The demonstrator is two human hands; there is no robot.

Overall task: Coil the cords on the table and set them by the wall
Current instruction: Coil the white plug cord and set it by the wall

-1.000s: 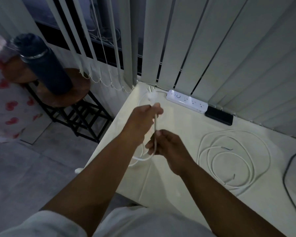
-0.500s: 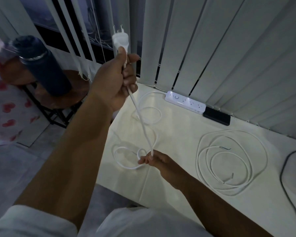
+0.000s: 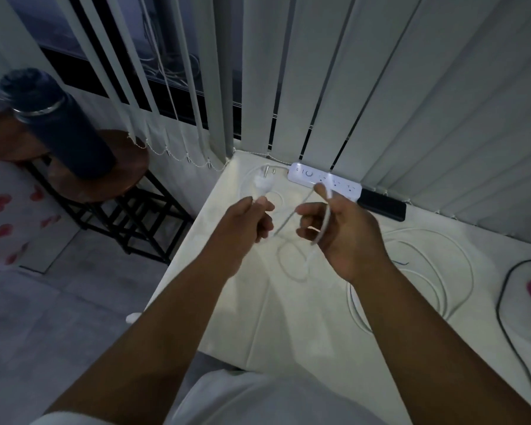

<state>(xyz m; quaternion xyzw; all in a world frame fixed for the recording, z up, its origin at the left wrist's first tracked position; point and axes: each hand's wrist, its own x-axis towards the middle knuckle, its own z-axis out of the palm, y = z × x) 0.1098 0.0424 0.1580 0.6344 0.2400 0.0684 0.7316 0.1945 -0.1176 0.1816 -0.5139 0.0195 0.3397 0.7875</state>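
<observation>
- L hand (image 3: 246,223) closed on white cord (image 3: 292,214) near plug (image 3: 262,179)
- R hand (image 3: 347,231) gripping same cord, looped over fingers
- slack loop on table (image 3: 258,317), thin, kinked

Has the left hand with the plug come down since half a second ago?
Yes. The left hand has dropped from up against the blinds to just above the table, level with the right hand, its plug near the power strip.

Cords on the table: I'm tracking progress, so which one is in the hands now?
The white power-strip cord with the plug: left hand and right hand both grip it. The thin white cord and black cord lie untouched.
</observation>
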